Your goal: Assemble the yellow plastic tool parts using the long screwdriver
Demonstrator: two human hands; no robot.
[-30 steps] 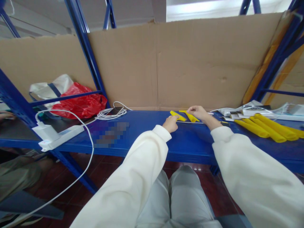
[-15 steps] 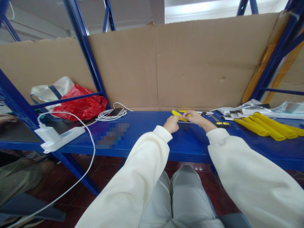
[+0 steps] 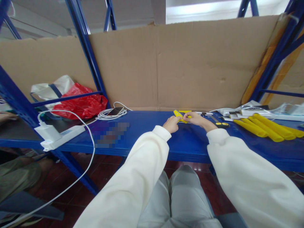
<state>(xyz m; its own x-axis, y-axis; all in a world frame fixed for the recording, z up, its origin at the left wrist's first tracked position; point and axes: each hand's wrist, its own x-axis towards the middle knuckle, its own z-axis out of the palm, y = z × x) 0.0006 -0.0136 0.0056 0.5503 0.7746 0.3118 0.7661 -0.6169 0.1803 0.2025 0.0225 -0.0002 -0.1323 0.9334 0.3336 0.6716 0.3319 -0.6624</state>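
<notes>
Yellow is what both hands are on here: a small, narrow, bright yellow piece (image 3: 176, 113), held just over or on the blue-painted surface (image 3: 147, 126) (can't tell which), so I'll place everything off that. The bare left hand (image 3: 171, 124) sits at its near left side, fingers curled and gripping it. The bare right hand (image 3: 195, 119) comes in from its right, fingertips bent in and touching it, but I can't tell if they're actually pinching. Both arms are in baggy cream sleeves (image 3: 147, 158).

Just behind the piece there's another thin yellow strip (image 3: 184, 111), partly hidden by the right hand. Off to its right is a yellow-and-black tool (image 3: 222, 124), and further right a bunch of yellow tubes (image 3: 268, 126) lying side by side, with a jumble of white packets (image 3: 254, 110) behind them.

Well to the left of the piece you get a loose coil of white cable (image 3: 110, 113) with a dark, flat, phone-like thing (image 3: 115, 111) on it, then a crinkly red plastic bag (image 3: 80, 101) and, nearer the person, a white power strip (image 3: 66, 137). A big brown cardboard panel (image 3: 190, 63) stands behind the piece.
</notes>
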